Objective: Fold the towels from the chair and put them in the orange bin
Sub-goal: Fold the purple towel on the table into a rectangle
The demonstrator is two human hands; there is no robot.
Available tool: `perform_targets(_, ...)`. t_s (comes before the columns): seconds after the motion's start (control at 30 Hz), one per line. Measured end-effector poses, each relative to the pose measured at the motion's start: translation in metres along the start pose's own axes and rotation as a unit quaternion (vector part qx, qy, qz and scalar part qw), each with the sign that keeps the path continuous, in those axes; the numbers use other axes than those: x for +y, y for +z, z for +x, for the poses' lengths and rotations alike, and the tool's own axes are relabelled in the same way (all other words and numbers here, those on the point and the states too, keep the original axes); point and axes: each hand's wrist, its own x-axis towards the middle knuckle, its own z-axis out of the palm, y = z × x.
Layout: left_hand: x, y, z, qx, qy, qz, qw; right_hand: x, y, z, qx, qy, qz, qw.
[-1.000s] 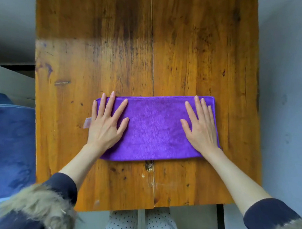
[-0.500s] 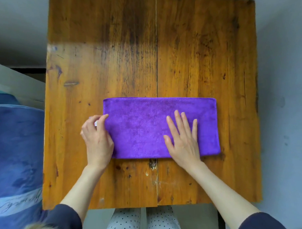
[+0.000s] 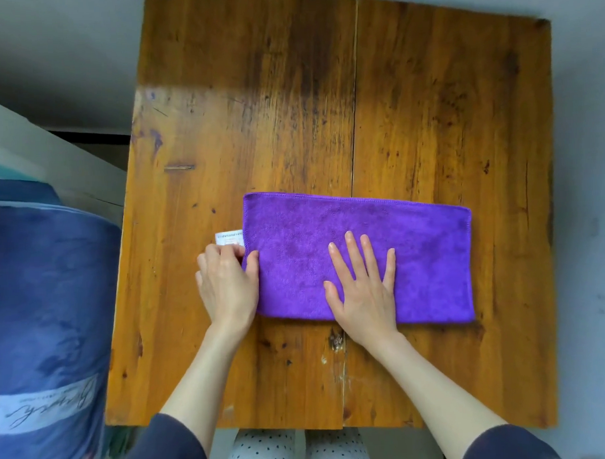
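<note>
Towel (image 3: 415, 256) one, hands (image 3: 363, 296) two.

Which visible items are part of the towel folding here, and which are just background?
In the job: purple towel; left hand pinching its left edge; right hand flat on it; wooden table.

Background: blue fabric at left; white care tag.
</note>
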Motion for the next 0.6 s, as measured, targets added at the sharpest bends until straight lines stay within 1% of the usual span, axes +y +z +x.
perform_targets(0.17, 0.011, -0.02, 0.037, -0.009, 0.026, -0.021, 0.999, 0.002, -0.011, 0.031, 0.0, 0.004, -0.014, 1.0)
perform_targets(0.27, 0.018, -0.031, 0.055, -0.038, 0.017, -0.099, 0.994, 0.002, -0.014, 0.05, -0.007, 0.031, -0.027, 0.999)
perform_targets(0.37, 0.02, -0.041, 0.07, -0.101, -0.044, -0.163, 0.98, -0.001, -0.012, 0.056, -0.017, 0.04, -0.044, 0.998)
perform_targets(0.5, 0.02, -0.051, 0.071, -0.205, -0.125, -0.263, 0.934, -0.001, -0.01, 0.055, -0.023, 0.039, -0.048, 0.998)
perform_targets(0.53, 0.022, -0.055, 0.068, -0.218, -0.137, -0.272, 0.927, -0.001, -0.01, 0.055, -0.029, 0.039, -0.046, 0.998)
perform_targets(0.6, 0.025, -0.06, 0.064, -0.219, -0.143, -0.277, 0.925, -0.001, -0.013, 0.056, -0.044, 0.041, -0.038, 0.998)
